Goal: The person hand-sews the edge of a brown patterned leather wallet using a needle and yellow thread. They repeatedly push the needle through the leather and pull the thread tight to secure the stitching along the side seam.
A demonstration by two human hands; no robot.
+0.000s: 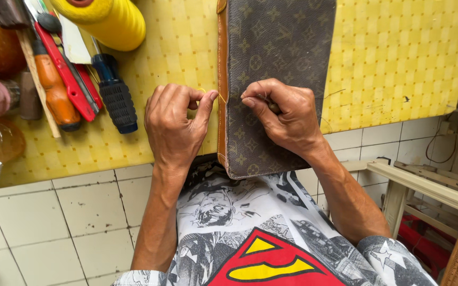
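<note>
- Your left hand (173, 130) pinches a yellow thread (211, 95) between thumb and forefinger, just left of the bag (276, 47).
- The thread runs taut from that pinch to the bag's tan leather edge (222, 106).
- Your right hand (287, 119) presses down on the brown patterned bag, fingers curled tight around a small tool handle (274, 108); you can see only its tip.
- The bag lies on the yellow table (398, 58), its near end hanging over the edge toward you, between your two hands.
- A yellow spool (107, 18) and screwdrivers (113, 90) lie up left, well apart from your left hand.
</note>
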